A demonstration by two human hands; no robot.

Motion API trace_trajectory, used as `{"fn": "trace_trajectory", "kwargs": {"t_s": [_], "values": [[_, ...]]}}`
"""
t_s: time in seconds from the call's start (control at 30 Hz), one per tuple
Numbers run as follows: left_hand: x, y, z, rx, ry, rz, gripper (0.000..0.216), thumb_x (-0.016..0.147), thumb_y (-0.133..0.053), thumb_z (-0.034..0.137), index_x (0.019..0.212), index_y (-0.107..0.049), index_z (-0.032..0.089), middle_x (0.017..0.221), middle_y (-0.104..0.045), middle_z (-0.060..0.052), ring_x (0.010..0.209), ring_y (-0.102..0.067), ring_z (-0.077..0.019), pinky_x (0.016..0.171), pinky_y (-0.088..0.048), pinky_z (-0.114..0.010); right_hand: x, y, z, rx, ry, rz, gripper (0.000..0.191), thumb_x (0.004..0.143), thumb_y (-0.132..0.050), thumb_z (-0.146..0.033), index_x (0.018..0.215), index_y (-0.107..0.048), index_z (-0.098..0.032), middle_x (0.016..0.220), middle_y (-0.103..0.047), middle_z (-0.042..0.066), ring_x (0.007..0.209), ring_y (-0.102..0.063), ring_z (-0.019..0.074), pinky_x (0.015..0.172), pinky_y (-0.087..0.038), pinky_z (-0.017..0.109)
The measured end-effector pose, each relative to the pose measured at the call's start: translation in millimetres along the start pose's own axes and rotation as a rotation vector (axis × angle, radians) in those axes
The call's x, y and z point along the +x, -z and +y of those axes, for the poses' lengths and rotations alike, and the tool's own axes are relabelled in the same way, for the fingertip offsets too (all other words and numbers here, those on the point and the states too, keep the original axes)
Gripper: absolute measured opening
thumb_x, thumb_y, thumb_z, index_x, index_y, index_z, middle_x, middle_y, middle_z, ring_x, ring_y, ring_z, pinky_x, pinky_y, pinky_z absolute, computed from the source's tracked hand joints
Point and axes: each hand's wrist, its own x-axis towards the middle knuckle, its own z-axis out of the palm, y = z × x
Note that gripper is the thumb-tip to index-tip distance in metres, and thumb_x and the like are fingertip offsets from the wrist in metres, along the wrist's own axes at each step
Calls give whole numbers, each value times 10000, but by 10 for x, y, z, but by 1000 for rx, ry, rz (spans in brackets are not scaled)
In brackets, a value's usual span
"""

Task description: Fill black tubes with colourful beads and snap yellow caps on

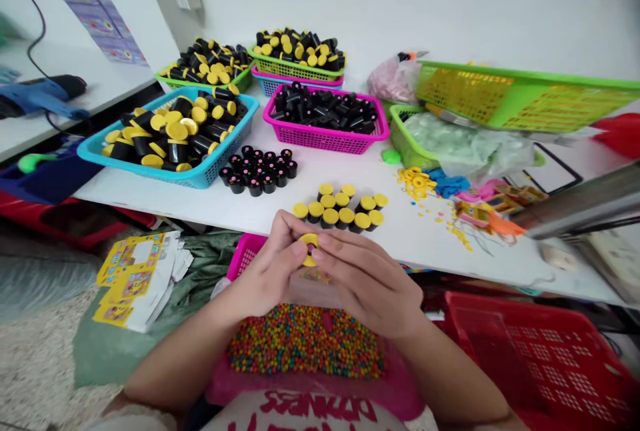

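Note:
Both my hands meet in front of the table edge around a small yellow-capped container (309,246). My left hand (273,270) grips it from the left with curled fingers, and my right hand (367,281) closes over it from the right, fingertips on the yellow cap. Below the hands lies a pink basket (242,258) full of small multicoloured candy beads (305,341). Just beyond the hands, on the white table (150,194), stands a cluster of capped yellow-topped black containers (343,208), and to its left a cluster of uncapped black containers (259,169).
A blue basket (200,174) of capped containers sits at the left, green baskets (203,78) behind it, a magenta basket (325,138) of black containers in the middle. Loose yellow rings (417,182) lie right. A red basket (540,351) stands lower right; printed sheets (133,278) lie on the floor.

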Motion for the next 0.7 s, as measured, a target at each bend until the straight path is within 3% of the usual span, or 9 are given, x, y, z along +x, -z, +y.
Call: {"fn": "trace_trajectory", "kwargs": {"t_s": [0.13, 0.3, 0.43, 0.6, 0.7], "values": [[57, -67, -38, -249, 60, -20, 133, 982, -390, 384, 1019, -380, 257, 713, -505, 52, 576, -456, -81, 537, -390, -167, -15, -25, 102, 141, -42, -18, 467, 864, -631, -99, 1303, -566, -244, 1135, -637, 47, 1075, -620, 182, 935, -572, 350], [140, -269, -33, -493, 117, 60, 154, 950, -429, 401, 998, -377, 265, 709, -551, 52, 539, -503, -87, 495, -411, -165, -49, -38, 153, 129, -60, -82, 555, 819, -718, -286, 1322, -490, -234, 1185, -571, 85, 1164, -558, 238, 994, -528, 410], [170, -414, -17, -654, 245, 176, 158, 911, -470, 380, 973, -419, 243, 758, -554, 40, 581, -519, -97, 523, -441, -185, -69, -119, 127, 91, -117, -14, 517, 791, -580, -105, 1288, -481, -207, 1169, -547, 104, 1148, -556, 237, 961, -539, 413], [195, -467, 12, -840, 358, 180, 109, 858, -463, 305, 920, -476, 216, 662, -523, 36, 513, -470, -102, 517, -435, -200, -101, -186, 80, 98, -123, 93, 546, 726, -541, -41, 1254, -526, -181, 1172, -585, 109, 1117, -584, 268, 940, -546, 440], [225, -473, 56, -878, 436, 141, 129, 825, -415, 267, 786, -502, 180, 552, -493, 9, 509, -472, -118, 539, -444, -208, -127, -209, 50, 97, -110, 102, 589, 702, -505, -29, 1278, -519, -150, 1176, -585, 124, 1128, -581, 283, 953, -534, 463]]}}
